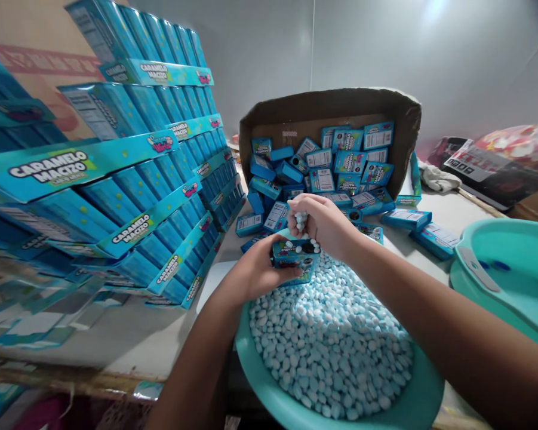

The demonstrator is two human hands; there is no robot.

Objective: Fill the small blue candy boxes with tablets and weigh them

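Observation:
My left hand [262, 269] grips a small blue candy box [295, 269], its fingers wrapped round the sides, above the far part of a teal basin [255, 370]. Just over that box, my right hand [320, 221] is closed around a handful of pale blue and white candies [301, 222]. A few candies lie at the top of the box, by its dark opening. Loose candies [331, 346] of the same kind fill much of the basin below both hands.
Stacked display trays [134, 230] of blue boxes rise on the left. Behind the basin, a tipped cardboard carton [405, 143] spills many small blue boxes [320, 179] onto the table. At right stand another teal basin [519, 239] and a black package [483, 179].

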